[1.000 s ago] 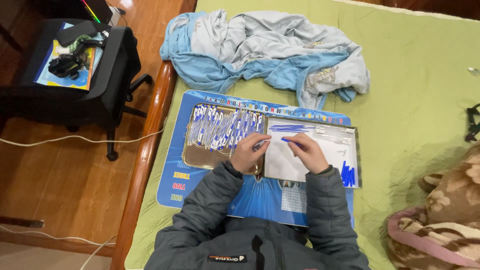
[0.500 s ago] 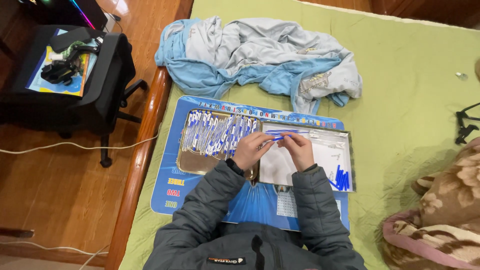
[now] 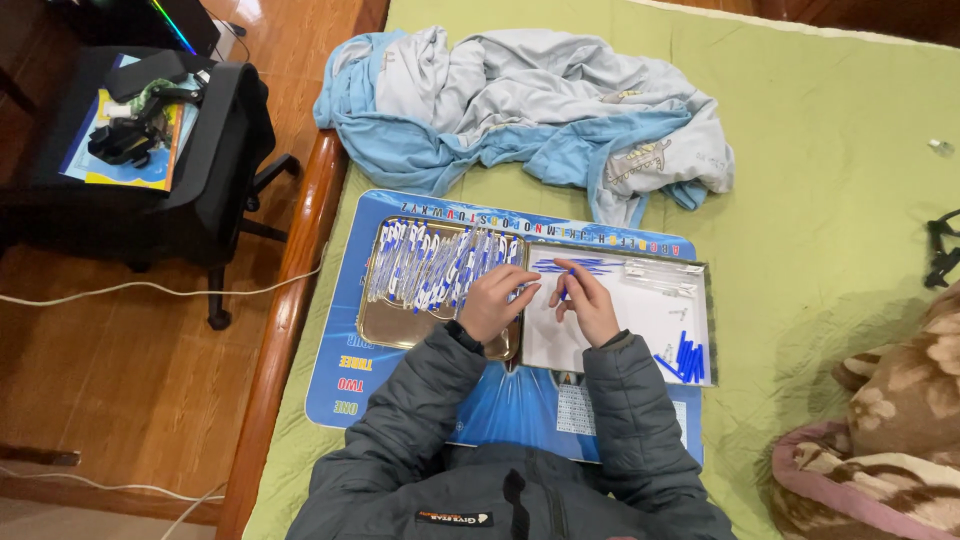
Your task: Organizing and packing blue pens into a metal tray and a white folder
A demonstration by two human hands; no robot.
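Head view looks down on a person in a grey puffy jacket sitting at a bed with a green sheet (image 3: 830, 200). A blue play mat (image 3: 350, 350) with coloured letters lies on the sheet, close to the bed's left edge. On the mat sit two trays side by side, touching. The gold tray (image 3: 385, 325) on the left holds a big heap of blue and white pens (image 3: 430, 265), packed along its far side. The white tray (image 3: 650, 320) on the right holds a few blue pens (image 3: 570, 266) at its far left corner, some clear pen tubes (image 3: 660, 272) at its far right corner, and a small bunch of blue caps (image 3: 685, 360) near its right front corner. The left hand (image 3: 497, 303) rests over the spot where the two trays meet, fingers curled, with its tips just beside the pen heap; I cannot tell if it is gripping a pen. The right hand (image 3: 585, 305) is over the left part of the white tray, and its fingers pinch a small blue pen part (image 3: 563, 290). The two hands are very near each other. A crumpled blue and grey blanket (image 3: 530, 100) lies on the sheet beyond the mat. A brown and pink fuzzy blanket (image 3: 880, 440) sits at the bed's right front corner. Left of the bed, on the wooden floor, stands a black chair (image 3: 180, 170) with a book (image 3: 125, 165) and some dark things on its seat. A white cord (image 3: 120, 290) runs across the floor.
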